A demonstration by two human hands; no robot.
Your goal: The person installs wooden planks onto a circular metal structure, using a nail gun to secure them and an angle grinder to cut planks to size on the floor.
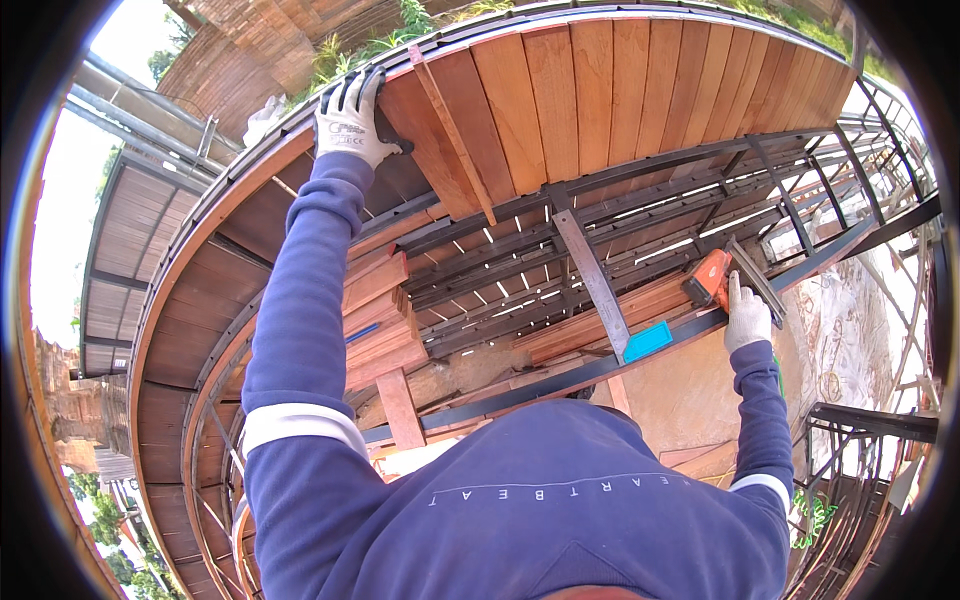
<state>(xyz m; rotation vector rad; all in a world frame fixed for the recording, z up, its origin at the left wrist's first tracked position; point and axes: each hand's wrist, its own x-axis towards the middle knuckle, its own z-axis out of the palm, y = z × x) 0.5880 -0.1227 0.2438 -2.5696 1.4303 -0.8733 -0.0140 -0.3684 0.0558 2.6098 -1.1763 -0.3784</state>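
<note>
My left hand [355,125], in a white glove with dark fingertips, rests open with fingers apart on the curved outer edge of the structure, beside a row of reddish wooden planks [550,100]. A narrow wooden strip [450,130] lies across those planks near it. My right hand [748,310], also gloved, holds an orange and dark nail gun [712,275], index finger extended along it, over a dark metal beam. A bright cyan flat object [647,340] sits on that beam to the left of the tool.
A stack of cut boards [375,305] with a blue stick on it lies below my left hand. A metal crosspiece [590,270] spans the gapped dark framework. Longer boards [560,335] lie lower down. Scaffolding-like bars [850,170] stand at the right; a curved board walkway bends down the left.
</note>
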